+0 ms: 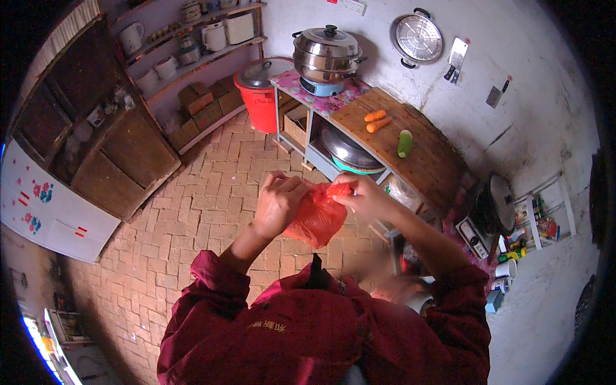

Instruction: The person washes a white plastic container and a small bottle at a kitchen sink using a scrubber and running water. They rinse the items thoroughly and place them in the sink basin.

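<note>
A red plastic bag (315,226) hangs in front of me above the brick floor. My left hand (281,202) grips its upper left part. At the upper right, my right hand (363,195) pinches a bunched end of the same bag. What the bag holds, if anything, is hidden by the plastic. Beyond my hands stands a counter with a wooden board (418,173) on top. Two carrots, an upper carrot (375,115) and a lower carrot (378,124), lie there beside a green vegetable piece (404,144) with a pale cut end.
A steamer pot (327,53) stands on a blue electric cooker (321,87) at the counter's far end. Next to it is a lidded red bucket (260,106). Cleavers (456,57) hang on the wall. At right sits a dark wok (491,207); at left, a wooden cabinet (120,168).
</note>
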{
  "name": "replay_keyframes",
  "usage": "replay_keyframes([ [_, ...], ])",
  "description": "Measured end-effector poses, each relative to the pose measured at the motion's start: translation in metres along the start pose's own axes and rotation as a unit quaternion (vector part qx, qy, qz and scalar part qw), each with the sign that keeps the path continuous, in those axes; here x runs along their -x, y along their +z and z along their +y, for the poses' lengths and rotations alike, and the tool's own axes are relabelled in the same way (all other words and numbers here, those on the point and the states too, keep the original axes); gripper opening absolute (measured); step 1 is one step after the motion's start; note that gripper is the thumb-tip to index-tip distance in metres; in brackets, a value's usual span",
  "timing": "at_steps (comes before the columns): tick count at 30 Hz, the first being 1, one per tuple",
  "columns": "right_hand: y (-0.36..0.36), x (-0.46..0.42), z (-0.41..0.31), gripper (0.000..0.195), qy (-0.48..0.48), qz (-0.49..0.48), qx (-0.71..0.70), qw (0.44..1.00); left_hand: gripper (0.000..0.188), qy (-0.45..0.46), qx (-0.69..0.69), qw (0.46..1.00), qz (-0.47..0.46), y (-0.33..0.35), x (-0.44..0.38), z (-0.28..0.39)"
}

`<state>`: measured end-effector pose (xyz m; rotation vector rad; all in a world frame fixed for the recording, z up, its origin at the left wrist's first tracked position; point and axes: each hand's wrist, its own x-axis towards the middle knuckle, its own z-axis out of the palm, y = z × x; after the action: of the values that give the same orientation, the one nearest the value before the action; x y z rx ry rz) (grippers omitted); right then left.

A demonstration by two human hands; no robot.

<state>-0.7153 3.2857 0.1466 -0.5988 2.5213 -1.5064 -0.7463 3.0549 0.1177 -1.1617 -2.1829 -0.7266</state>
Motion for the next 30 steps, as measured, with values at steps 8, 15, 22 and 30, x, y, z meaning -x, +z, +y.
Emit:
replay_keyframes([
  [8, 0.012, -0.004, -0.018, 0.01, -0.139, 0.094, 0.225, 0.96, 0.017, 0.005, -0.014, 0.999, 0.035, 0.002, 0.001, 0.003],
  [15, -0.008, -0.014, -0.024, 0.014, 0.048, 0.063, 0.068, 0.995, 0.021, -0.001, 0.011, 1.0, 0.019, -0.004, -0.005, -0.004],
  [22, -0.006, -0.002, -0.007, 0.022, -0.064, 0.007, 0.175, 0.983, 0.021, 0.001, 0.025, 0.999, 0.035, 0.003, -0.001, -0.003],
  [30, -0.003, -0.005, -0.017, 0.021, -0.207, 0.091, 0.377, 0.898, 0.023, 0.007, 0.042, 0.999, 0.032, 0.006, -0.006, -0.002],
])
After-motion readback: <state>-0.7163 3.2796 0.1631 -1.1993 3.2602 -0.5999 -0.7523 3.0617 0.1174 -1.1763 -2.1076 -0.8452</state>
